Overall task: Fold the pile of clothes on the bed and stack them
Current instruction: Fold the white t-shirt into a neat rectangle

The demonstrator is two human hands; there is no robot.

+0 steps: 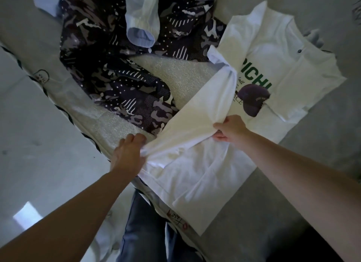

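Folding the white t-shirt [263,66] on the bed [322,144]: left hand [129,154] pinches a cloth corner by the bed's near edge, right hand [230,128] grips the same raised edge further in. Shirt's long axis runs away from the person toward the far right corner, printed chest past the right hand, so that hand is nearer. Camo garment [109,70] and pale blue shirt sleeve [140,27] crowd the left side; open room on the bed's right.
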